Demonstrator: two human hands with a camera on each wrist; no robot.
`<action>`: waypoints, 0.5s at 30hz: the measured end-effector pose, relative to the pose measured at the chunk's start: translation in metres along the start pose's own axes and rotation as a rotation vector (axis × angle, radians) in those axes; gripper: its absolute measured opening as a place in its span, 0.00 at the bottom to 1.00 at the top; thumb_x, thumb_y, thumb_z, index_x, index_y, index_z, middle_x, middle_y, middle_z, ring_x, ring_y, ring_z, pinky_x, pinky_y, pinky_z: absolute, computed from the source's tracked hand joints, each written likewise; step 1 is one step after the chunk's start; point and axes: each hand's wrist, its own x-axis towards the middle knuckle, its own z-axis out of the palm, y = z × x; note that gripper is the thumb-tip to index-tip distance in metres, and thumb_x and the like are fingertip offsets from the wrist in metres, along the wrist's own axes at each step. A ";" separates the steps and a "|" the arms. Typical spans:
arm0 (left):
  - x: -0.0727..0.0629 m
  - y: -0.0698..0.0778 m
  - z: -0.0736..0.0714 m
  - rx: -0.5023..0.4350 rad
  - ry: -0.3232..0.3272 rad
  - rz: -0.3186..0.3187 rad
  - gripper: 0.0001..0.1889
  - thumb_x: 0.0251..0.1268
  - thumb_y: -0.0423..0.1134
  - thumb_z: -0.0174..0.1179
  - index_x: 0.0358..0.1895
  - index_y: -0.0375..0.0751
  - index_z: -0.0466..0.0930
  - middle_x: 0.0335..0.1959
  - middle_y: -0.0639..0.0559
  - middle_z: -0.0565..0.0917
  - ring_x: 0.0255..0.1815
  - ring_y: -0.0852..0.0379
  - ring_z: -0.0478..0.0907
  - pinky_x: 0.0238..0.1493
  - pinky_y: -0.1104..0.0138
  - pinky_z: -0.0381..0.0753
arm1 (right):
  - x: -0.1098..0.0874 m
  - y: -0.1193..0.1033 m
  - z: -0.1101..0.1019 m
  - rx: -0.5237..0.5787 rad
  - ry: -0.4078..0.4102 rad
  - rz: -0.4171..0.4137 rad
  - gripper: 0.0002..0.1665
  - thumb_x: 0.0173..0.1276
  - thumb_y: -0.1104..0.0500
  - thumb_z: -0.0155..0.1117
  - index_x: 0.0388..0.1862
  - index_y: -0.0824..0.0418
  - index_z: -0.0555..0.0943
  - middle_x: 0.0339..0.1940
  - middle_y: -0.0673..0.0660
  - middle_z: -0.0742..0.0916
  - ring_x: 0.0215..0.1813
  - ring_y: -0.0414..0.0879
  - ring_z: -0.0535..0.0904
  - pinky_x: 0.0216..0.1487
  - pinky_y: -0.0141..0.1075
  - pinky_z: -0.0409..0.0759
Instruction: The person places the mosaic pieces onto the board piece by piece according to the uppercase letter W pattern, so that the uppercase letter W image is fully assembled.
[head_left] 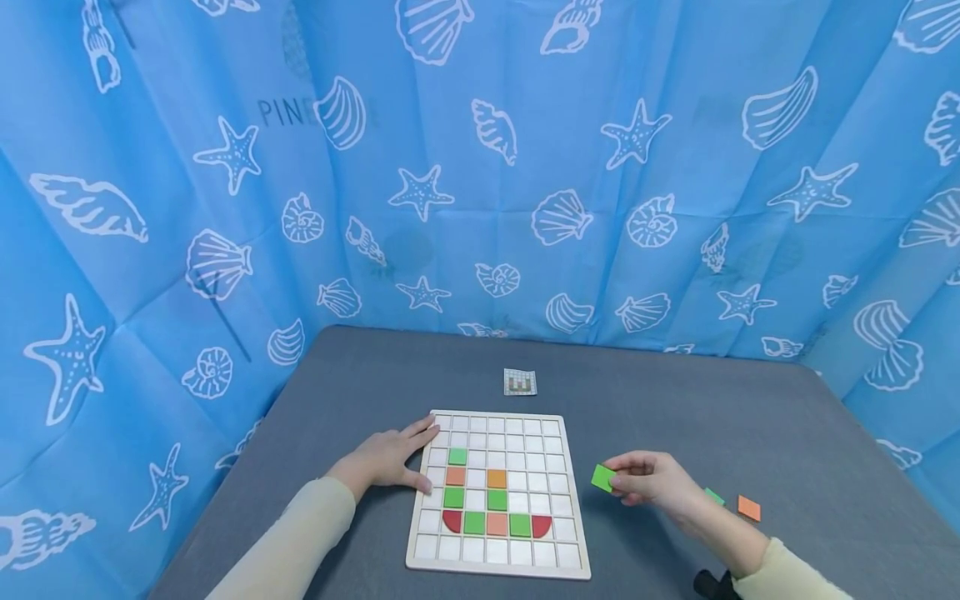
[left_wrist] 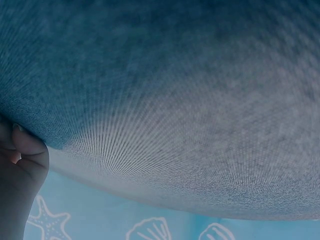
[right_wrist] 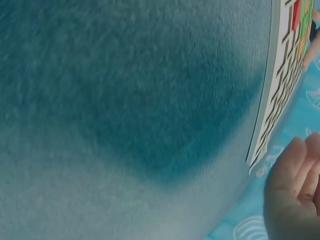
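A white grid board [head_left: 537,479] lies on the grey table, with green, orange and red tiles set in its lower and left squares. Two of them, the red corner pieces [head_left: 452,522], have a rounded side. My left hand [head_left: 386,458] rests at the board's left edge, fingers and thumb spread along the rim. To the right of the board, my right hand [head_left: 651,479] pinches a green square tile [head_left: 603,477] between thumb and fingers, above the table. In the right wrist view the right hand [right_wrist: 295,190] shows at the lower right, its tile hidden.
An orange tile [head_left: 748,508] and a partly covered green tile [head_left: 714,496] lie on the table by the right forearm. Behind the board is a small card [head_left: 520,382] with a printed pattern. A black object [head_left: 712,585] sits by the right sleeve. A blue shell-print curtain [head_left: 480,167] encloses the table.
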 end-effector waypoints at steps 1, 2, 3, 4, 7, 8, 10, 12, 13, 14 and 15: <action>0.000 0.000 0.000 0.001 0.000 0.000 0.52 0.50 0.67 0.66 0.77 0.54 0.55 0.78 0.58 0.52 0.69 0.39 0.63 0.62 0.47 0.66 | 0.000 0.000 0.001 -0.007 -0.008 -0.002 0.20 0.68 0.64 0.63 0.54 0.76 0.77 0.36 0.52 0.86 0.38 0.44 0.82 0.41 0.41 0.81; 0.000 0.000 0.000 0.003 0.000 0.002 0.52 0.50 0.68 0.65 0.77 0.54 0.55 0.78 0.58 0.51 0.69 0.40 0.64 0.62 0.47 0.66 | 0.001 0.000 0.002 -0.017 -0.016 -0.006 0.20 0.68 0.64 0.63 0.54 0.76 0.77 0.37 0.51 0.86 0.39 0.44 0.82 0.41 0.42 0.80; 0.000 0.000 0.000 0.004 -0.001 0.002 0.52 0.50 0.68 0.65 0.77 0.54 0.55 0.78 0.58 0.51 0.69 0.40 0.64 0.62 0.47 0.66 | 0.001 0.000 0.003 -0.026 -0.018 -0.008 0.20 0.68 0.63 0.63 0.54 0.76 0.77 0.37 0.51 0.86 0.39 0.44 0.82 0.41 0.42 0.80; 0.000 0.000 0.000 0.006 -0.002 0.003 0.52 0.50 0.68 0.65 0.77 0.54 0.55 0.78 0.58 0.51 0.69 0.40 0.64 0.63 0.47 0.66 | 0.001 0.000 0.004 -0.035 -0.018 -0.009 0.20 0.68 0.63 0.63 0.54 0.76 0.77 0.38 0.51 0.86 0.40 0.44 0.82 0.41 0.43 0.80; 0.000 0.000 -0.002 0.004 -0.004 0.009 0.52 0.50 0.68 0.65 0.77 0.52 0.55 0.79 0.57 0.51 0.69 0.39 0.64 0.63 0.47 0.66 | 0.004 0.000 0.008 -0.058 -0.010 -0.012 0.20 0.69 0.63 0.63 0.54 0.77 0.77 0.38 0.51 0.86 0.40 0.45 0.82 0.41 0.44 0.80; -0.001 0.000 -0.003 0.003 -0.004 0.012 0.52 0.50 0.67 0.65 0.77 0.51 0.55 0.79 0.56 0.51 0.69 0.39 0.64 0.62 0.47 0.66 | 0.005 0.001 0.010 -0.065 -0.003 -0.010 0.20 0.69 0.63 0.63 0.54 0.76 0.77 0.38 0.51 0.86 0.40 0.45 0.82 0.41 0.44 0.80; -0.001 0.001 -0.004 0.006 -0.006 0.016 0.52 0.51 0.67 0.65 0.78 0.51 0.54 0.79 0.55 0.51 0.69 0.39 0.64 0.63 0.47 0.66 | 0.007 0.002 0.014 -0.076 0.006 -0.008 0.19 0.68 0.64 0.63 0.53 0.76 0.78 0.37 0.52 0.86 0.40 0.46 0.82 0.40 0.44 0.80; -0.002 0.001 -0.004 0.006 -0.006 0.018 0.52 0.51 0.67 0.65 0.78 0.51 0.54 0.79 0.55 0.51 0.69 0.39 0.64 0.63 0.47 0.66 | 0.008 0.003 0.018 -0.083 0.007 -0.010 0.18 0.68 0.64 0.64 0.52 0.76 0.78 0.36 0.52 0.86 0.40 0.46 0.82 0.39 0.43 0.79; -0.002 0.001 -0.004 0.004 -0.005 0.019 0.52 0.51 0.67 0.65 0.78 0.51 0.54 0.79 0.55 0.51 0.69 0.39 0.64 0.62 0.47 0.66 | 0.009 0.003 0.020 -0.085 0.007 -0.011 0.17 0.68 0.65 0.64 0.51 0.76 0.79 0.36 0.52 0.86 0.40 0.46 0.82 0.39 0.43 0.79; -0.002 0.001 -0.004 0.004 -0.005 0.020 0.52 0.51 0.67 0.65 0.77 0.51 0.54 0.79 0.55 0.51 0.69 0.39 0.64 0.62 0.47 0.66 | 0.009 0.004 0.022 -0.087 0.013 -0.005 0.17 0.68 0.65 0.64 0.51 0.75 0.79 0.36 0.52 0.86 0.39 0.46 0.82 0.38 0.42 0.79; -0.003 0.001 -0.004 0.003 -0.006 0.018 0.52 0.51 0.67 0.65 0.78 0.52 0.54 0.79 0.56 0.51 0.69 0.39 0.64 0.63 0.47 0.66 | 0.009 0.004 0.024 -0.092 0.013 -0.007 0.16 0.67 0.65 0.64 0.50 0.75 0.79 0.35 0.52 0.86 0.39 0.45 0.81 0.38 0.42 0.79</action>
